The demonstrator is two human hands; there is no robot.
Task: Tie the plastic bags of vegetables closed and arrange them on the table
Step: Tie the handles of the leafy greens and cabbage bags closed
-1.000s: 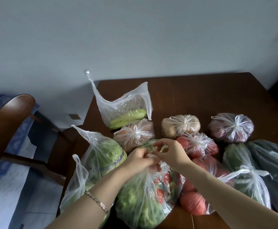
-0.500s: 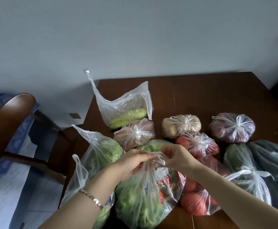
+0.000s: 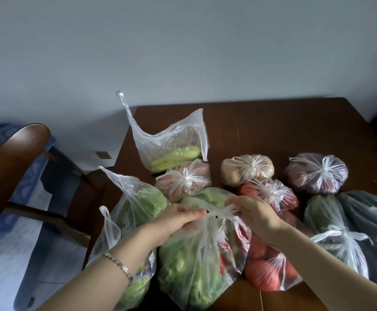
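A clear bag of leafy greens lies at the near edge of the brown table. My left hand and my right hand each pinch one of its twisted handles, stretched taut between them above the bag. An untied bag of cabbage stands at the left. Behind it, an untied bag of green cucumbers stands with its mouth agape. Knotted bags lie around: carrots, potatoes, tomatoes, purple vegetables.
More tied bags sit at the right: red tomatoes by my right wrist, and dark greens beyond it. A wooden chair stands left of the table. The far half of the table is bare wood.
My hands have moved apart, drawing the greens bag's handles out sideways into a taut strand; a second ago they were close together over the bag's mouth.
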